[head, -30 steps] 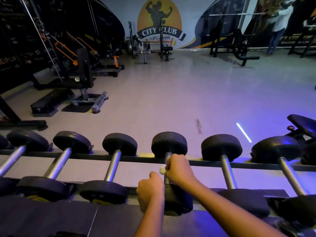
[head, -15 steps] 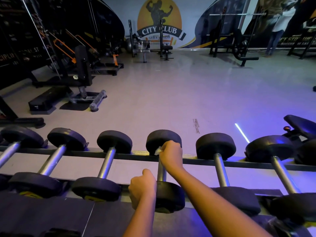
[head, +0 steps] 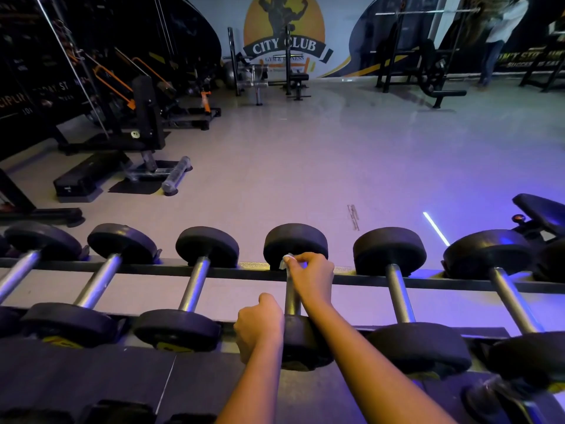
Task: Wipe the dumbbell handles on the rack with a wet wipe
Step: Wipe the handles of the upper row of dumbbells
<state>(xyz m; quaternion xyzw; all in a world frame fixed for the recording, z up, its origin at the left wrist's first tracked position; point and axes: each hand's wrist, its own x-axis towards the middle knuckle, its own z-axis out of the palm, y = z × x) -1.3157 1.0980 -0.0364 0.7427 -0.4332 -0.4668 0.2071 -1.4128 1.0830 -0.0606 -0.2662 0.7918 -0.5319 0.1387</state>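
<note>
Six dumbbells (head: 389, 250) show full handles on one rack (head: 458, 283), with more cut off at both edges. Two hands appear, a left hand (head: 260, 327) and a right hand (head: 312, 278), with one wipe (head: 286, 262). One person (head: 501, 35) stands far off.

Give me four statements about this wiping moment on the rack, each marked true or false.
1. The right grip holds the wet wipe at the far end of a handle. True.
2. The left grip hangs free of everything. False: it holds the near head of the same dumbbell.
3. That dumbbell is lifted off the rack. False: it lies across the rails.
4. A person stands by the far wall, at right. True.
</note>
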